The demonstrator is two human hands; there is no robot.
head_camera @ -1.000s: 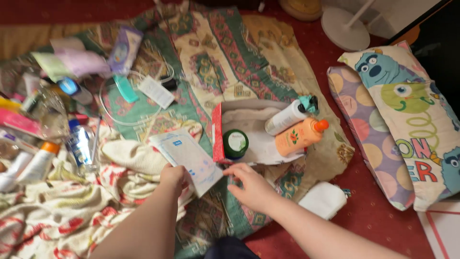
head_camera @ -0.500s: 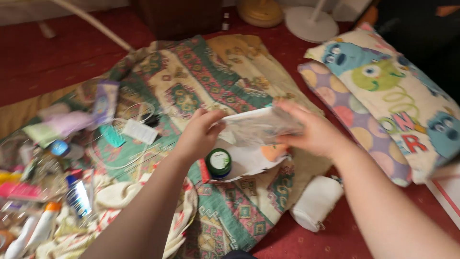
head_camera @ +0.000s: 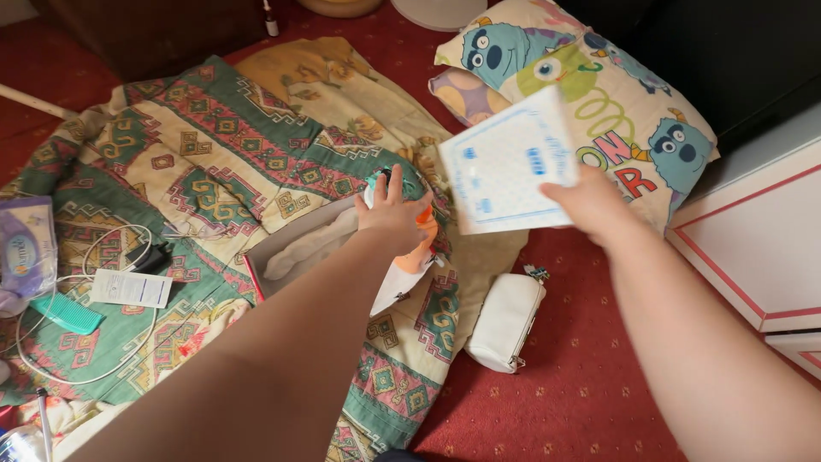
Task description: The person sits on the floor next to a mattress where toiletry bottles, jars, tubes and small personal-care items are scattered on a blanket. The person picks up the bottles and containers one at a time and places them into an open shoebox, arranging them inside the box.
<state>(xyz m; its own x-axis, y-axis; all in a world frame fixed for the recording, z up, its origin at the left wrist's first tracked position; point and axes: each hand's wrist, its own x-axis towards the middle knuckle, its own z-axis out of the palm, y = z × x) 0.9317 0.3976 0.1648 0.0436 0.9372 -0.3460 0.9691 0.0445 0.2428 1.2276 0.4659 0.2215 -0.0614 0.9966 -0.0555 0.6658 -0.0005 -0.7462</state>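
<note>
The white packet (head_camera: 506, 167) is up in the air, pinched at its lower right corner by the right hand (head_camera: 590, 201); thumb and fingers are closed on that corner, though the hand is blurred and the fingers behind the packet are hidden. The packet is flat, with blue print, tilted a little, and hangs between the box (head_camera: 295, 248) and the pillow (head_camera: 590, 94), covering part of the pillow's near edge.

Left of the packet, the left hand (head_camera: 393, 214) reaches down onto the bottles in the box. Its fingers are spread and curled loosely over the orange bottle (head_camera: 425, 235), with the fingertips at the teal-capped bottle (head_camera: 376, 181); whether it actually grips either one cannot be told. The box lies open on the blanket (head_camera: 214, 145), left of and below the packet, with pale cloth (head_camera: 312, 248) inside.

Below the packet, on the red carpet (head_camera: 564, 402), lies a small white pouch (head_camera: 505, 321), just beside the blanket's edge. Right of the packet stands a white cabinet (head_camera: 753, 248) with red trim.

Well left of the packet, on the blanket, are a white leaflet (head_camera: 131, 288), a teal comb (head_camera: 67, 314), a white cable (head_camera: 103, 257) looping around them, and a purple wipes pack (head_camera: 26, 244) at the frame edge.
</note>
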